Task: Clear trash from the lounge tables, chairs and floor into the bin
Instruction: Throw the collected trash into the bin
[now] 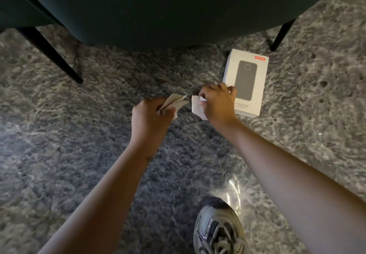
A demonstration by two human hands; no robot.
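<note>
Down on the grey marbled floor (79, 134), just in front of the dark green chair (158, 6), I am crouching with both arms reaching forward. My left hand (150, 113) is clenching a crumpled wad of tissue (175, 103), its creased end sticking out past my fingers toward the right. My right hand (217, 103) is pinching a white scrap of paper (197, 109) between thumb and fingertips, and the scrap is hanging just beside the wad, with a narrow gap between them. I cannot tell whether the scrap is touching the floor. A white box (253, 71) printed with a dark device is lying flat on the floor to the right, beside the chair's black right leg (281, 33); my right hand is overlapping its near left corner. My grey sneaker (217, 232) is standing near me, below my right arm.
</note>
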